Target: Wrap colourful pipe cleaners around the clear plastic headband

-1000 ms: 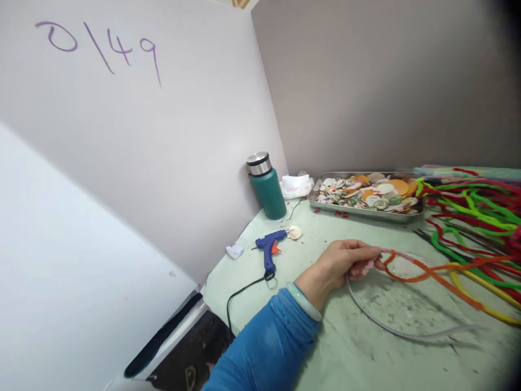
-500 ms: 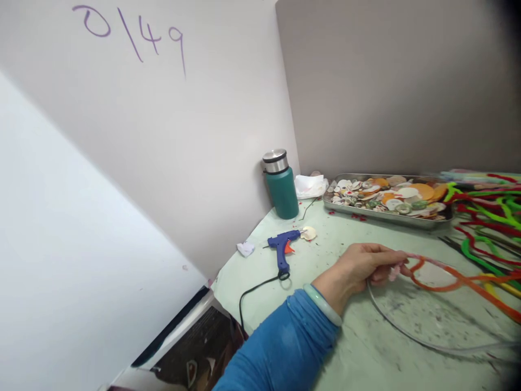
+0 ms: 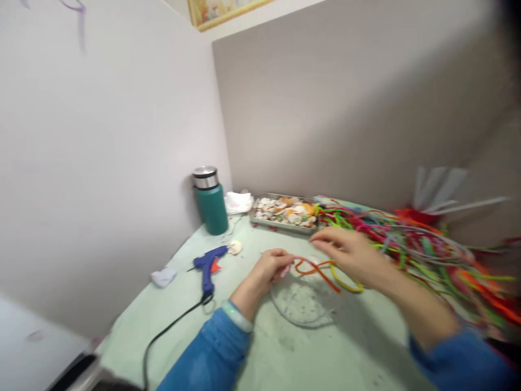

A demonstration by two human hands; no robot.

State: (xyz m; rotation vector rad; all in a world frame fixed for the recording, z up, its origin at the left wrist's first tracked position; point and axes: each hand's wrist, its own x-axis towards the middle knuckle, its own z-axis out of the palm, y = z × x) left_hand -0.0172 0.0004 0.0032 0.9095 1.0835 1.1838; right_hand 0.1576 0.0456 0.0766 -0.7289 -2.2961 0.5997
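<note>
My left hand [image 3: 268,269] is closed in a pinch on the end of a thin grey hoop [image 3: 302,320] wound with an orange pipe cleaner [image 3: 316,268], over the pale green table [image 3: 228,326]. My right hand [image 3: 350,253] hovers just right of it above the orange and yellow pipe cleaners. It is smeared by motion, fingers stretched toward the left hand. Both sleeves are blue.
A blue glue gun [image 3: 208,265] with a black cord lies left of my hands. Behind stand a teal flask [image 3: 210,202], a crumpled white tissue [image 3: 238,202] and a metal tray of shells [image 3: 285,212]. A heap of coloured pipe cleaners [image 3: 423,250] fills the right side.
The view has swung right and pulled back. My right hand has come into view next to the left hand, which still pinches the hoop and orange pipe cleaner.
</note>
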